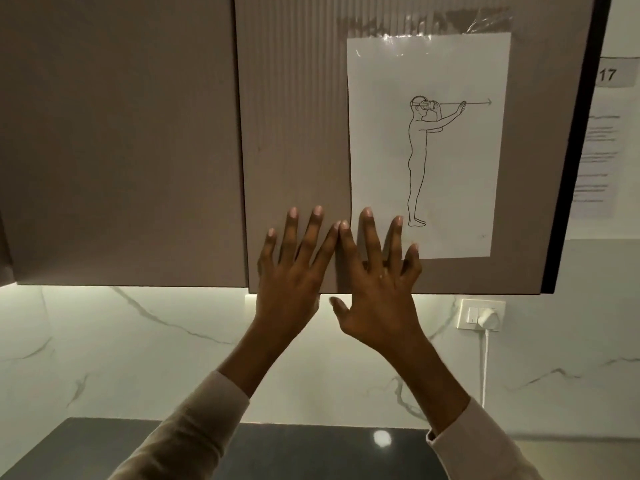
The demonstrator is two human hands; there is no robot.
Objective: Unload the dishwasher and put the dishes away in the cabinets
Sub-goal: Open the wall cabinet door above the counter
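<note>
The left hand (291, 282) and right hand (377, 289) are raised side by side before a closed upper cabinet door (294, 133), above the dark surface (311, 452); each grip is released, fingers straight and spread, holding nothing; the right hand overlaps a taped sheet of paper (429, 150); a wall socket (479, 315) sits further right.

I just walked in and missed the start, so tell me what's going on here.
A person holds up the left hand and right hand side by side, fingers spread, in front of a closed upper cabinet door. The right hand's fingers overlap the lower corner of a taped paper sheet showing a drawn figure with arms outstretched. Neither hand holds anything, and no dish is in view. Whether the hands touch the door cannot be told.
</note>
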